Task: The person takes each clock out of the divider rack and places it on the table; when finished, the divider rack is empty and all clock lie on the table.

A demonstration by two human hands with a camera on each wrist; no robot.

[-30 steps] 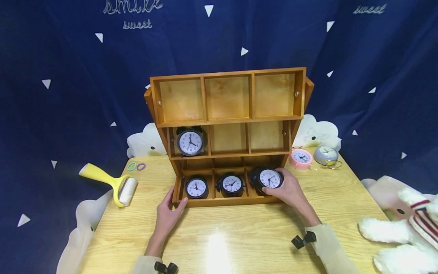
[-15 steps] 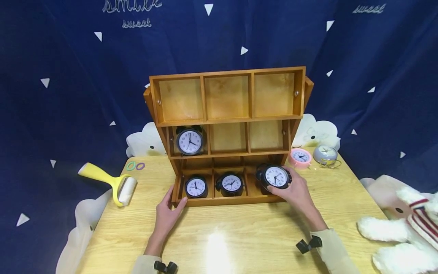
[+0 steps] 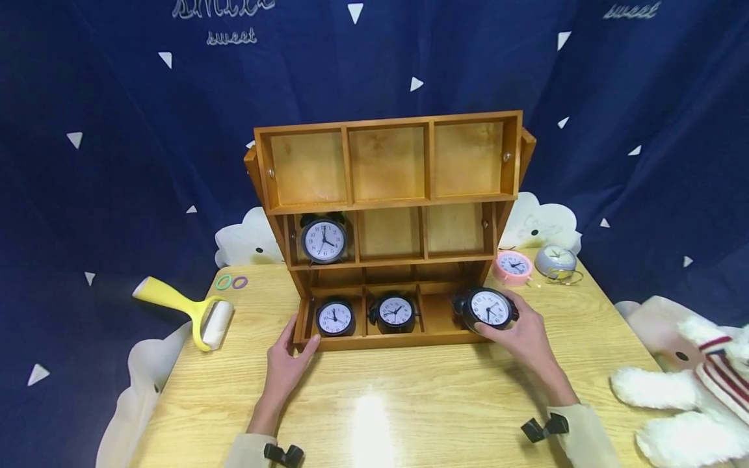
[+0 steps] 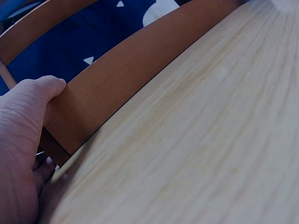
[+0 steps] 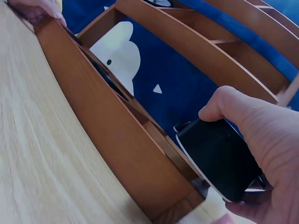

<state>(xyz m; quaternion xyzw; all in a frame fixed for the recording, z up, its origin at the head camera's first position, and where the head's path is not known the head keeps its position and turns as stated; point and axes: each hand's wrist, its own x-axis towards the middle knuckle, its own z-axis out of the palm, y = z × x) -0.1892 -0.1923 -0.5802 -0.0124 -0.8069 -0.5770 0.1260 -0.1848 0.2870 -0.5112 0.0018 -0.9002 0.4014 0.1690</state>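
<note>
A wooden shelf (image 3: 387, 208) with three tiers of compartments stands on the table. At its lower left front corner, my left hand (image 3: 285, 364) grips the frame, thumb on the front board (image 4: 117, 74) and fingers round the side. My right hand (image 3: 526, 331) holds a black alarm clock (image 3: 490, 308) tilted at the right end of the bottom tier, partly past the side wall. In the right wrist view, the thumb lies on the clock's dark casing (image 5: 217, 154). Two black alarm clocks (image 3: 335, 318) sit in the bottom left and middle compartments. Another black twin-bell clock (image 3: 324, 240) occupies the middle tier's left compartment.
Right of the shelf stand a pink clock (image 3: 513, 267) and a grey clock (image 3: 556, 261). A yellow-handled lint roller (image 3: 181, 305) and two small rings (image 3: 224, 282) lie at left. A white plush toy (image 3: 673, 396) is at the right table edge; a blue curtain hangs behind.
My right hand has lifted the black alarm clock from the bottom right compartment and moved it rightward. The left hand stays on the shelf corner.
</note>
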